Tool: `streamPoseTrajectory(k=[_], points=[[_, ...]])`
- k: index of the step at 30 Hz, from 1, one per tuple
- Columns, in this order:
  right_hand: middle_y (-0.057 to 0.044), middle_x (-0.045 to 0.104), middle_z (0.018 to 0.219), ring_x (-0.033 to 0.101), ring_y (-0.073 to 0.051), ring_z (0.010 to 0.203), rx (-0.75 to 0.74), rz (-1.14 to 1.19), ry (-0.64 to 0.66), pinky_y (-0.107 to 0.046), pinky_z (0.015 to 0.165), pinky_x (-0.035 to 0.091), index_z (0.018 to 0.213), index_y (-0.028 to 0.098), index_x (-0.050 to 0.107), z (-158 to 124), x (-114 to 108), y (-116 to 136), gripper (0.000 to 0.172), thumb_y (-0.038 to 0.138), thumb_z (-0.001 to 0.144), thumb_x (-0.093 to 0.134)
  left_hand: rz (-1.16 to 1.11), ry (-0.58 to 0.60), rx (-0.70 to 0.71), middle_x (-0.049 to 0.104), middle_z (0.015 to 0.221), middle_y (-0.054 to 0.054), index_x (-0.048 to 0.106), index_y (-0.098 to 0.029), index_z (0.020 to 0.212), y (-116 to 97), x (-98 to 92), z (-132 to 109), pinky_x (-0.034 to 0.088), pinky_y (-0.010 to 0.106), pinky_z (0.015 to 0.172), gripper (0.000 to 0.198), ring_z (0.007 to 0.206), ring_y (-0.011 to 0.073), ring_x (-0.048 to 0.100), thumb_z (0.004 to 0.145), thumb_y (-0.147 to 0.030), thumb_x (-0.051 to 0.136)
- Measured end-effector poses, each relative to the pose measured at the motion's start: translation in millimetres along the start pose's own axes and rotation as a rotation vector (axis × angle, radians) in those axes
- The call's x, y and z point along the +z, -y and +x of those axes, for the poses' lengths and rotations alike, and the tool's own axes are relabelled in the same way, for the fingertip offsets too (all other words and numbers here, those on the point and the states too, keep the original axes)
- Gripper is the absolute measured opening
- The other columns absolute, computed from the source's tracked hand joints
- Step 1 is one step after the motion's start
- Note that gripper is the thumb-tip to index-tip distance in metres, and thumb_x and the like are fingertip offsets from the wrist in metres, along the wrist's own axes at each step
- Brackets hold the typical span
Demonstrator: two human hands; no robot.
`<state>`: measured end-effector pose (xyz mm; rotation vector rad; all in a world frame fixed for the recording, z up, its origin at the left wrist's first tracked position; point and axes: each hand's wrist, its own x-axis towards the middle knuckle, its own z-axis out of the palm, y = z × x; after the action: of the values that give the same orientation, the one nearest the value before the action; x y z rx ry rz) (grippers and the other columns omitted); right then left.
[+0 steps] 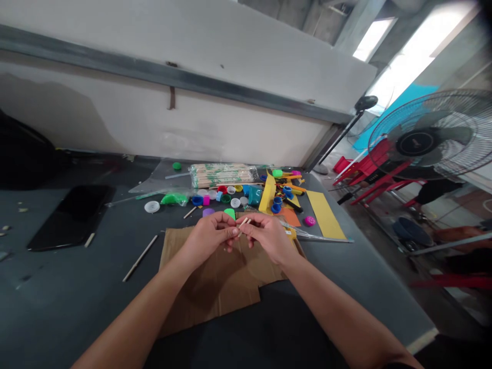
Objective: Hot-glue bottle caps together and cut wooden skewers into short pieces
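Over a sheet of brown cardboard (215,292), my two hands meet fingertip to fingertip. Short pale wooden sticks (245,223), two ends of which show, are pinched between them. My left hand (210,237) has its thumb and fingers closed on the lower part of the sticks. My right hand (269,237) pinches them from the other side; the fingers hide how the sticks touch. Left of the cardboard lies a longer loose wooden stick (140,259). A shorter piece of stick (189,212) rests behind my left hand.
Behind my hands are several coloured bottle caps, including a white cap (152,206), and a plastic-wrapped bundle of wooden sticks (223,175). Yellow card (326,215) lies right; a black phone (73,218) lies left. A white panel (215,123) backs the table; a fan (417,141) stands right.
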<state>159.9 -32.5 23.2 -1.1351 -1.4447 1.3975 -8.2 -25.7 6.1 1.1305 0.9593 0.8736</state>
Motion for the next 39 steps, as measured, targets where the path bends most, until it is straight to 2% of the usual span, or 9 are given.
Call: streamPoseTrajectory(k=[6, 13, 18, 22, 25, 27, 31, 34, 39], points=[[0.001, 0.063, 0.066, 0.05, -0.008, 0.047, -0.016, 0.024, -0.041, -0.023, 0.046, 0.042, 0.075, 0.019, 0.069, 0.0, -1.2, -2.3, 0.02, 0.038, 0.074, 0.072, -0.023, 0.044, -0.04, 0.061, 0.061, -0.002, 0.058, -0.017, 0.072, 0.4, 2.5, -2.9, 0.045, 0.022, 0.045, 0.019, 0.048, 0.0081, 0.053, 0.076, -0.034, 0.065], [0.002, 0.058, 0.061, 0.048, -0.008, 0.05, -0.009, 0.112, -0.052, -0.02, 0.045, 0.041, 0.077, 0.018, 0.069, 0.7, -2.3, -6.0, 0.02, 0.038, 0.076, 0.071, -0.008, 0.14, -0.018, 0.062, 0.065, 0.001, 0.061, -0.016, 0.07, -0.6, -2.1, -6.3, 0.046, 0.02, 0.048, 0.019, 0.051, 0.008, 0.054, 0.076, -0.032, 0.07], [-0.002, 0.063, 0.074, 0.052, -0.009, 0.057, 0.036, 0.39, -0.077, -0.017, 0.041, 0.043, 0.076, 0.017, 0.063, -0.3, -3.2, 1.7, 0.017, 0.033, 0.078, 0.067, -0.327, 0.074, -0.01, 0.061, 0.063, 0.0, 0.06, -0.016, 0.072, -9.8, -7.6, -9.3, 0.047, 0.019, 0.048, 0.034, 0.05, 0.0074, 0.053, 0.083, -0.048, 0.061], [0.0, 0.062, 0.068, 0.048, -0.007, 0.045, 0.181, 0.322, 0.055, -0.016, 0.033, 0.037, 0.089, 0.018, 0.06, -4.9, 2.1, 7.8, 0.013, 0.025, 0.079, 0.063, -0.485, 0.075, -0.023, 0.061, 0.064, 0.001, 0.059, -0.015, 0.075, -18.4, -9.1, -11.2, 0.049, 0.019, 0.052, 0.036, 0.052, 0.008, 0.055, 0.085, -0.05, 0.058], [0.003, 0.06, 0.062, 0.045, -0.005, 0.036, 0.233, 0.177, 0.209, -0.016, 0.031, 0.038, 0.105, 0.017, 0.058, -8.8, 9.4, 9.2, 0.024, 0.027, 0.083, 0.06, -0.464, 0.074, -0.017, 0.061, 0.066, 0.001, 0.059, -0.015, 0.075, -19.7, -10.3, -11.7, 0.051, 0.019, 0.057, 0.036, 0.056, 0.0089, 0.057, 0.085, -0.049, 0.058], [0.005, 0.059, 0.059, 0.045, -0.004, 0.034, 0.244, 0.116, 0.226, -0.015, 0.03, 0.038, 0.108, 0.016, 0.059, -10.1, 13.5, 7.6, 0.027, 0.027, 0.083, 0.06, -0.436, 0.059, -0.005, 0.062, 0.069, 0.002, 0.059, -0.014, 0.075, -19.0, -10.3, -12.2, 0.052, 0.02, 0.061, 0.034, 0.06, 0.0097, 0.058, 0.085, -0.047, 0.059], [0.006, 0.058, 0.054, 0.042, -0.003, 0.03, 0.288, 0.09, 0.162, -0.014, 0.027, 0.035, 0.09, 0.015, 0.061, -10.1, 17.3, -1.4, 0.015, 0.026, 0.079, 0.063, -0.405, 0.057, 0.017, 0.063, 0.072, 0.003, 0.059, -0.014, 0.074, -18.5, -7.6, -12.7, 0.052, 0.022, 0.065, 0.031, 0.066, 0.0114, 0.059, 0.083, -0.043, 0.063], [0.006, 0.058, 0.052, 0.04, -0.002, 0.029, 0.237, 0.121, 0.135, -0.013, 0.027, 0.031, 0.079, 0.017, 0.06, -10.2, 17.0, -6.0, 0.012, 0.028, 0.078, 0.065, -0.387, 0.086, 0.027, 0.063, 0.074, 0.002, 0.061, -0.015, 0.076, -20.7, -9.4, -13.2, 0.052, 0.023, 0.069, 0.027, 0.07, 0.0112, 0.059, 0.084, -0.04, 0.063], [0.007, 0.055, 0.051, 0.036, -0.003, 0.03, 0.138, 0.187, 0.071, -0.014, 0.027, 0.031, 0.074, 0.019, 0.059, -11.3, 13.9, -2.8, 0.015, 0.032, 0.078, 0.065, -0.194, 0.17, 0.008, 0.066, 0.088, 0.004, 0.065, -0.017, 0.087, -32.4, -45.6, -19.2, 0.051, 0.031, 0.082, 0.019, 0.082, 0.0148, 0.063, 0.083, -0.036, 0.064]])
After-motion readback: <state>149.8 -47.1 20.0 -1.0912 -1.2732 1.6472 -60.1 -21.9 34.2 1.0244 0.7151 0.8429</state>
